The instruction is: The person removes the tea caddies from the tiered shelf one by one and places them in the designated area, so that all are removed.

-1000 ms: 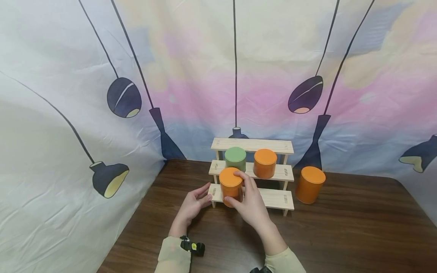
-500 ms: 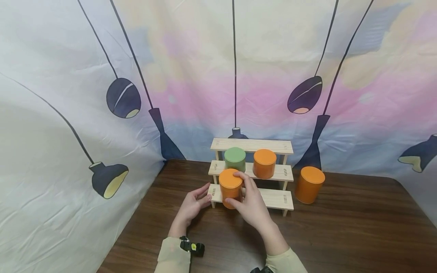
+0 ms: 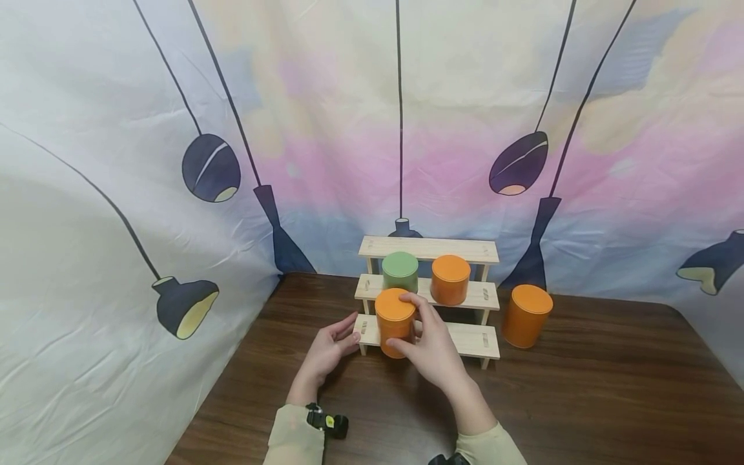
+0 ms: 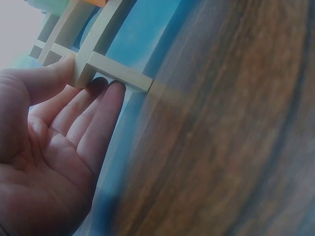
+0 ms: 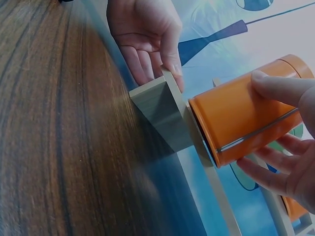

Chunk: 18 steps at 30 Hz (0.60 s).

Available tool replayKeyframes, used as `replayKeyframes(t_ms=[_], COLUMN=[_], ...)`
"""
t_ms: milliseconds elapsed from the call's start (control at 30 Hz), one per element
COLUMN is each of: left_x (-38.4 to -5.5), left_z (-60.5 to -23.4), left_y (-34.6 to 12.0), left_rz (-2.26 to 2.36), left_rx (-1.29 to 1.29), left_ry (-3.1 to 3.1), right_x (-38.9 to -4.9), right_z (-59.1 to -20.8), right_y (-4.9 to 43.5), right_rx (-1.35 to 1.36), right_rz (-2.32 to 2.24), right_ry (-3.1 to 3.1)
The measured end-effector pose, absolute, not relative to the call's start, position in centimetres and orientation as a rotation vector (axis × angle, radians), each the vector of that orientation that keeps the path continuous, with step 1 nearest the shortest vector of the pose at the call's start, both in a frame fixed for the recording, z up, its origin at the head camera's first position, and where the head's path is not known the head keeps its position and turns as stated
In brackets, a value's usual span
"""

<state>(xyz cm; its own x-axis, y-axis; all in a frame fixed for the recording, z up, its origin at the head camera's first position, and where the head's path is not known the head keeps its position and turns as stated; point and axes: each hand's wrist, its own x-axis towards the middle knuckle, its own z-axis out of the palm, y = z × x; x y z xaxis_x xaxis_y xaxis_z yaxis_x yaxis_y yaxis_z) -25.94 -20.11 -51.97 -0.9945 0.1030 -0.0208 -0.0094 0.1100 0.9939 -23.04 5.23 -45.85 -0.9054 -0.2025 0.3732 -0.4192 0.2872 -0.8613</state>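
I see the right hand (image 3: 431, 349) angled inward, thumb and fingers wrapped round an orange canister (image 3: 394, 323) at the left part of the wooden stand's (image 3: 467, 337) lowest tier, can't tell if base touches; left hand (image 3: 325, 354), palm inward, pinches that tier's left end. Dark wood-grain surface (image 3: 587, 394) under the stand, pastel cloth (image 3: 343, 116) with printed hanging lamps behind.

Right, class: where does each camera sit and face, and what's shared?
Head: on the head, facing forward and down at a wooden stand; left hand, right hand, sleeves show.
Left wrist: on that wrist, facing the stand's end; left hand shows.
Right wrist: on that wrist, facing the held orange can; both hands show.
Head and right wrist share that can.
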Motion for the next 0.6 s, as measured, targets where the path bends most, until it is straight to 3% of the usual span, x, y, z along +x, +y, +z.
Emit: replayKeyframes(t_ms=[600], left_x=[-25.8], left_z=[-51.7], left_y=[-20.1], left_rz=[2.026], left_rx=[0.079], left_ry=[2.298], right_x=[-22.6], right_z=[-44.4], right_y=[6.8], right_rx=[0.586], right_rz=[1.593], right_ry=[-2.393])
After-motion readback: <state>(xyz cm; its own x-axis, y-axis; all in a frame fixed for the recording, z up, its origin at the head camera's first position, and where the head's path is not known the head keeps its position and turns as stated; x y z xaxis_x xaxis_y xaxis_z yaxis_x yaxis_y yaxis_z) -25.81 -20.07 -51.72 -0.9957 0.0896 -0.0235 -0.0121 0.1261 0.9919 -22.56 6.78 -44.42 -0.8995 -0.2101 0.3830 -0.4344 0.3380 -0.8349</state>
